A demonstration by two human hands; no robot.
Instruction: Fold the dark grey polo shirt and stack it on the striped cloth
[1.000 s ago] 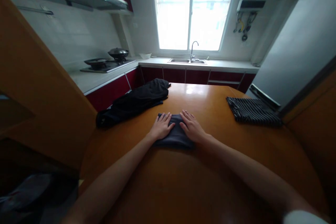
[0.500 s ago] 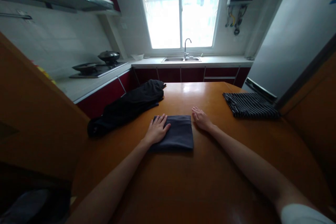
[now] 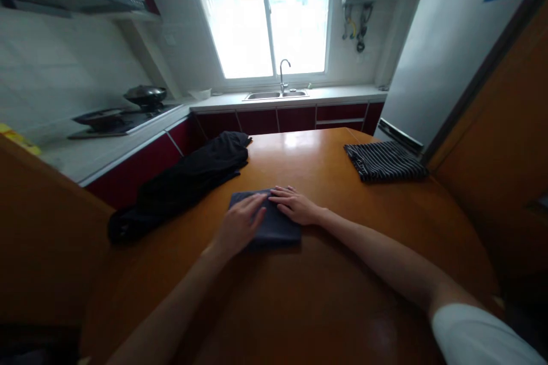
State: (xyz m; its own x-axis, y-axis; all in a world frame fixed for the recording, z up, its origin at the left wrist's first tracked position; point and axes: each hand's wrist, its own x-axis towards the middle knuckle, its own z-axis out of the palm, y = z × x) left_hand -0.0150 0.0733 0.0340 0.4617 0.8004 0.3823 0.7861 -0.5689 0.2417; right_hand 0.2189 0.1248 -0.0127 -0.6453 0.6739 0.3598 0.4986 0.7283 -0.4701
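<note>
A dark blue-grey piece of cloth, folded into a flat rectangle [image 3: 276,228], lies on the wooden table [image 3: 317,296] in front of me. Over its left side is my left hand [image 3: 240,221], fingers stretched out; whether it touches the cloth is hard to tell. My right hand [image 3: 295,205] lies flat across the cloth's upper right part, its fingers pointing left. Neither hand grips anything. Part of the cloth is hidden beneath both hands.
A rumpled black garment [image 3: 188,179] stretches along the table's left side. On the right lies a folded black-and-white striped cloth [image 3: 385,161]. Beyond the table are a counter with a sink [image 3: 263,96], a stove with a pan [image 3: 100,118], and a tall fridge [image 3: 432,51].
My right hand has moved left from the bare table onto the folded cloth. The left hand's fingers have shifted and look lifted somewhat. The whole view has turned slightly right.
</note>
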